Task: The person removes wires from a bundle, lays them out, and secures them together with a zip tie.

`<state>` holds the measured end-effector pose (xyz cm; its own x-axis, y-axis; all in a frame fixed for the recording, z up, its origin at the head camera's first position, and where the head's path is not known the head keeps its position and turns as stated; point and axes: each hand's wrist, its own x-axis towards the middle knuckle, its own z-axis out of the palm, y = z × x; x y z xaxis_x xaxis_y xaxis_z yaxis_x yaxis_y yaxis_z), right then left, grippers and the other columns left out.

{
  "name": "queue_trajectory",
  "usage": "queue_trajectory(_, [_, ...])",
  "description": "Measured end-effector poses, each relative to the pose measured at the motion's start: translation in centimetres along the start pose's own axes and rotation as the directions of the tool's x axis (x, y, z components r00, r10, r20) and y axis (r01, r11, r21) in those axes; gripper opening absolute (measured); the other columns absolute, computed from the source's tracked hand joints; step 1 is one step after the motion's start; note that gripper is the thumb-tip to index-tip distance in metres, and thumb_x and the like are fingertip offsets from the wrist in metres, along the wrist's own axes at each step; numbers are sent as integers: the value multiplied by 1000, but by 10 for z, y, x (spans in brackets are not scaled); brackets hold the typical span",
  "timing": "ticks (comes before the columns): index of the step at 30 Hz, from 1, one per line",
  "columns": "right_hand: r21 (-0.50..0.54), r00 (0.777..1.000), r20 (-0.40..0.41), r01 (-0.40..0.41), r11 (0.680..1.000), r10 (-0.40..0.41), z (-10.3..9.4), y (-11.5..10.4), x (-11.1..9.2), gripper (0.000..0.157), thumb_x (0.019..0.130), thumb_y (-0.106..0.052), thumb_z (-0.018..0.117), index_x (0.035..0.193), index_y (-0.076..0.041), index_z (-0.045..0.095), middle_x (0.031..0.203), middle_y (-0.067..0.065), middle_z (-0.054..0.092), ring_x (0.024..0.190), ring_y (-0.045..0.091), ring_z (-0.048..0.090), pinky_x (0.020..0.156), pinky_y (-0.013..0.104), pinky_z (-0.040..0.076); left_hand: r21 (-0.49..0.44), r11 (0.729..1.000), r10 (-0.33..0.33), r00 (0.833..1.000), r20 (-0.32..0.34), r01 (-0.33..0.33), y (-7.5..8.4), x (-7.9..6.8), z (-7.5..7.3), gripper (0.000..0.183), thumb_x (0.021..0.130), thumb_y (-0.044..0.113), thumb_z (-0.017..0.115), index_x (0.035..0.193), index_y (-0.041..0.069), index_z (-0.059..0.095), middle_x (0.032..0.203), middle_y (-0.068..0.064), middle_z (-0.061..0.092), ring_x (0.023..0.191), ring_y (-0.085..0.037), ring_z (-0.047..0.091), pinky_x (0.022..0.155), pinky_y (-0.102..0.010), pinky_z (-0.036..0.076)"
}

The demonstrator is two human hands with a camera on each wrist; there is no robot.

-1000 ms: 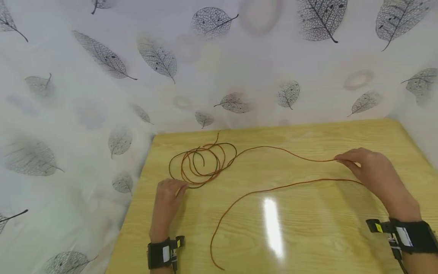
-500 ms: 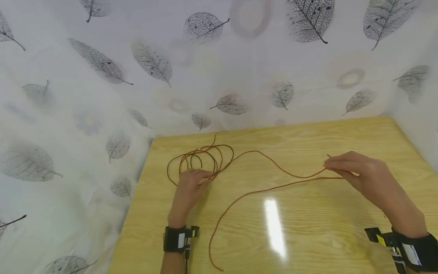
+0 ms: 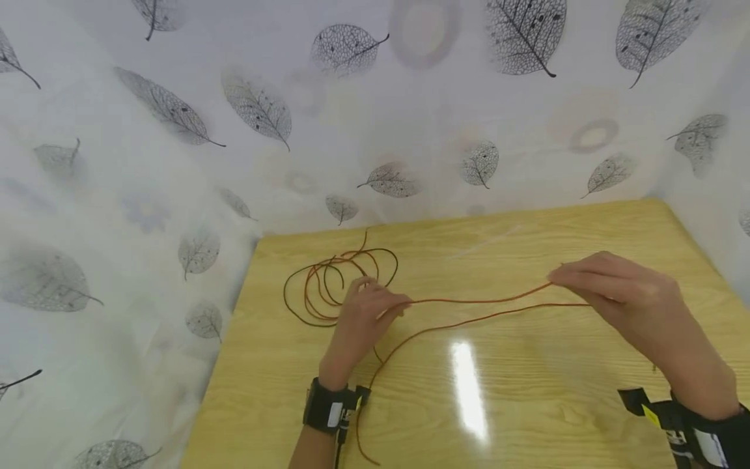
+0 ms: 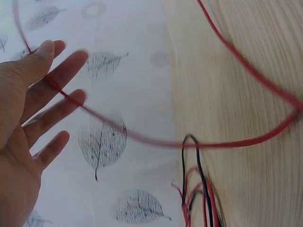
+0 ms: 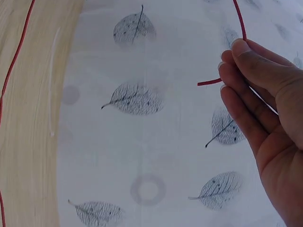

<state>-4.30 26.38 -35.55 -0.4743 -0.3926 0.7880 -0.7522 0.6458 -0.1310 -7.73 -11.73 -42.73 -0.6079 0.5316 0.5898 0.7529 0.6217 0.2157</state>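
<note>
Between thumb and forefinger, my left hand (image 3: 369,312) pinches a red cord (image 3: 463,301) beside the coil. In the left wrist view the cord (image 4: 227,144) crosses its fingers, the other fingers spread. Farther right, my right hand (image 3: 621,293) pinches the same cord, and its short cut end (image 5: 208,83) sticks out past the fingertips in the right wrist view. The stretch between the hands sags slightly above the table. Loose loops of red cord and a black cord (image 3: 284,296) lie at the back left, partly behind my left hand.
Another red strand (image 3: 469,323) curves over the wooden table (image 3: 527,404) toward the front edge. A leaf-patterned white sheet (image 3: 433,111) rises behind the table and at the left. Both wrists wear black camera straps (image 3: 325,404).
My left hand has moved right and slightly away from the coil's front left, and now pinches the red cord. My right hand has shifted slightly left; the cord's end now shows past its fingers.
</note>
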Motion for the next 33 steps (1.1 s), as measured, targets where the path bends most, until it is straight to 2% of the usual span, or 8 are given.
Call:
queue_trajectory(6, [-185,960,191,-171,968,206,-6,41,-49,71,101,-55,30,90,-6,79,73,10,73,61,26,67,45,41,52,-42,994,-100,993,67,103,-21,-33,-15,20,81,19,78,101,17,80,68,12,72,59,-9,51,92,-43,45])
queue_trajectory(8, [-211,930,247,-224,952,273,-6,48,-63,49,94,-47,54,91,-6,80,71,10,72,58,27,65,41,41,50,-71,987,-134,986,97,141,-26,-42,-16,18,80,17,79,98,17,80,69,12,73,58,-6,51,90,-42,46])
queue_trajectory(11, [-256,868,326,-300,919,374,-1,56,-81,23,75,-24,80,91,-7,80,72,9,68,57,27,61,40,39,48,-103,971,-199,968,155,216,-30,-53,-14,13,80,16,80,93,15,80,70,11,73,58,-3,55,85,-40,48])
queue_trajectory(13, [-294,819,379,-336,895,432,3,60,-89,29,62,-6,85,91,-9,80,72,8,66,57,26,58,41,39,46,-84,958,-252,946,202,273,-30,-58,-12,9,79,19,81,88,17,80,69,12,73,60,0,59,83,-38,49])
queue_trajectory(20, [-316,650,546,-424,849,528,21,61,-97,17,76,-12,79,93,-14,78,78,8,64,62,22,58,47,40,48,46,922,-373,849,375,385,-26,-68,-4,6,79,23,81,80,21,76,76,12,70,68,-3,62,64,-25,53])
queue_trajectory(28, [-263,557,645,-481,836,523,40,58,-100,12,78,-10,79,90,-12,78,86,10,71,82,34,62,67,51,52,81,889,-427,749,506,452,-25,-74,4,10,82,30,78,84,21,74,77,13,64,73,-6,57,66,-27,50])
queue_trajectory(31, [-248,553,660,-479,842,509,45,57,-100,12,77,-9,79,89,-13,78,86,9,72,82,33,62,67,51,52,63,875,-438,729,526,480,-24,-75,3,14,81,35,78,83,23,72,75,14,62,71,-6,55,65,-26,49])
queue_trajectory(33, [-239,571,654,-467,851,497,48,56,-98,12,77,-9,80,88,-13,78,87,9,72,82,33,63,68,51,52,41,870,-436,728,528,491,-24,-75,2,17,80,38,78,82,23,71,75,14,62,70,-6,55,64,-26,49])
